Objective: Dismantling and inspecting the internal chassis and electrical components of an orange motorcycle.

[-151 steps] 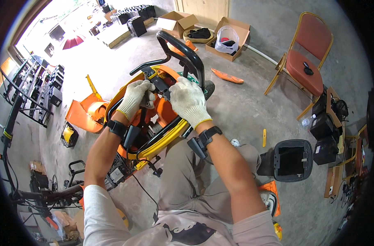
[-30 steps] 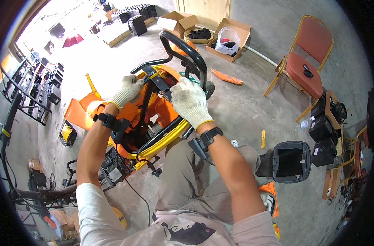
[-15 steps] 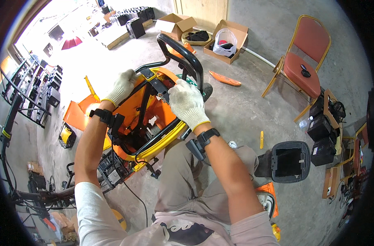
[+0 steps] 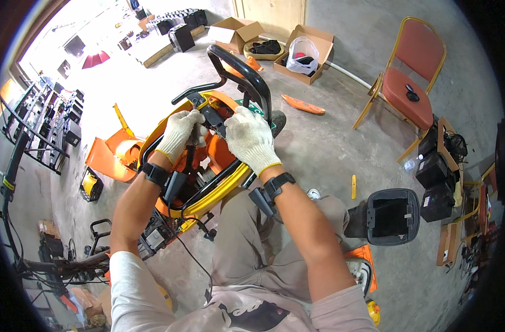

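A scooter body [image 4: 230,180] with a yellow rim and an orange inner shell stands in front of me, a black tubular grab rail [image 4: 258,83] at its far end. Both hands wear white knitted gloves. My left hand [image 4: 178,134] is closed over the opening, beside the left end of a black hinge bracket [image 4: 212,117]; its fingers hide what they grip. At the bracket's right end, my right hand [image 4: 251,141] is closed with curled fingertips against it, and what is in them cannot be made out.
A black storage bin [image 4: 393,193] stands on the floor to the right, below a red padded chair [image 4: 410,91]. Orange panels [image 4: 111,157] lie at left. Open cardboard boxes [image 4: 324,41] sit at the back. A cable [image 4: 194,257] hangs close to my legs.
My left hand has moved right and nearer, from the grab rail's left end to beside the hinge bracket. My right hand stays at the bracket, almost unmoved.
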`<state>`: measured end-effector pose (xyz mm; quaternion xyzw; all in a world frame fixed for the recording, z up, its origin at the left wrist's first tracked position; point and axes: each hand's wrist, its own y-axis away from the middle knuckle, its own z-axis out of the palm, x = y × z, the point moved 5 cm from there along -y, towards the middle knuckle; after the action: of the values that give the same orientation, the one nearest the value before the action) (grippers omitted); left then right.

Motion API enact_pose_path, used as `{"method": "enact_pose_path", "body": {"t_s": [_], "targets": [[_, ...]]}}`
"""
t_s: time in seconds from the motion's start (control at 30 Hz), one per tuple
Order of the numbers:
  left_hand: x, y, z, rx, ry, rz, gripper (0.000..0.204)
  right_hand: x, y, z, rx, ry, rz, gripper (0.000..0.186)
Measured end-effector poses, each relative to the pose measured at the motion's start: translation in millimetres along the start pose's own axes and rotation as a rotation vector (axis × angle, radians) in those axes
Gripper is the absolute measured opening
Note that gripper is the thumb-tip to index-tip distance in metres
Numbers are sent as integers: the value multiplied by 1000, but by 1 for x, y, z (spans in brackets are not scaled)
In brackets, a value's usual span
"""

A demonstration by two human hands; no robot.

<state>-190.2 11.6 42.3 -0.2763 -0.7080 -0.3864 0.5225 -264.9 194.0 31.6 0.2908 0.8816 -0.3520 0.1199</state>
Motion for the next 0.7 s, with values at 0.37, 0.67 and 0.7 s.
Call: {"method": "enact_pose_path", "body": {"t_s": [0.37,0.67,0.7], "targets": [[0,-2,5,-18,-10,-46,30,0,-1,1,-47,44,23,16],[0,-13,-13,-106,-24,-70,35,-3,-2,-1,-77,73,-39,16],[-1,-17,-19,-53,-113,-79,37,-3,-2,-1,-71,63,-38,16]]}}
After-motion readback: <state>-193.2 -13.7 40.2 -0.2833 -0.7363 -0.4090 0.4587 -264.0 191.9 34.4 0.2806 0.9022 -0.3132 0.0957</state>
